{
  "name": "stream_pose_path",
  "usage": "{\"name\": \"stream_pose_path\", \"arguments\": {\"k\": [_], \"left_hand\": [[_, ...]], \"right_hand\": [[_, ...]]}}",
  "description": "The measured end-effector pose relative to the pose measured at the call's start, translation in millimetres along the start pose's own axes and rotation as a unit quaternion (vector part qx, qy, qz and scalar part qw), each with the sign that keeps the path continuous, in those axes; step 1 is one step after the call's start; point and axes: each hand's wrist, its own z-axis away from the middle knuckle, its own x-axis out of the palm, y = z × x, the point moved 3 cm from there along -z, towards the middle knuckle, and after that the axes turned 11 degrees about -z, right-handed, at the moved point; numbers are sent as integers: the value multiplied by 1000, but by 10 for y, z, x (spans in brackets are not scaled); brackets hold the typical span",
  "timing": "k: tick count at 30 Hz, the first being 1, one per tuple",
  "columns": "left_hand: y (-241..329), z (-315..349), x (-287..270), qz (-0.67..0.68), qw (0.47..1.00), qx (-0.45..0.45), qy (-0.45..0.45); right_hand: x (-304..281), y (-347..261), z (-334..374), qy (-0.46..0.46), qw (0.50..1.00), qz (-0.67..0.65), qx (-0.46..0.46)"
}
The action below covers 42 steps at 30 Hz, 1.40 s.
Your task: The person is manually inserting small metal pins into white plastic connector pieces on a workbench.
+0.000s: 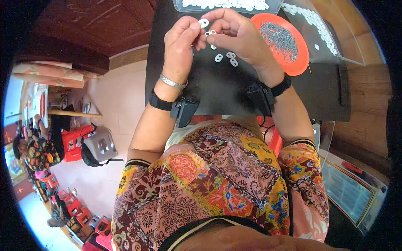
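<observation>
Above the black table [209, 94], my left hand [179, 39] pinches a small white oval plastic piece with two holes [203, 22] between thumb and fingertips. Close beside it, my right hand [234, 33] has its thumb and fingers closed at another small white holed piece [210, 33], partly hidden by the fingers. The fingertips of both hands nearly meet. Several similar white two-hole pieces [219, 58] lie on the table just below the hands.
Right of my right hand sits an orange-red plate [304, 54] heaped with grey screw-like metal pieces [279, 39]. Behind the hands stands a clear bin [276, 6] of white pieces. More white pieces [312, 19] lie at the far right. Red stools and people are off to the left.
</observation>
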Motion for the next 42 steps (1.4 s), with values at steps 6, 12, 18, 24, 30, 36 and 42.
{"name": "stream_pose_path", "arguments": {"k": [6,12,18,24,30,36,42], "left_hand": [[-24,-22,-9,15,999,-12,29],[-167,-50,-17,119,987,-103,-23],[-255,-44,-33,167,971,-170,-34],[-346,-53,-34,240,943,-221,-58],[-347,-45,-41,206,952,-220,-47],[-328,-64,-65,170,961,-213,-44],[-73,-121,-13,-466,871,151,22]], "right_hand": [[-26,-1,-27,21,999,16,-21],[-62,96,-41,46,991,119,-47],[-77,142,-46,44,990,131,-2],[-91,224,-60,58,991,116,-12],[-91,165,-43,57,976,210,-12],[-164,198,-49,90,959,268,-19],[-262,187,-32,74,879,455,-123]]}}
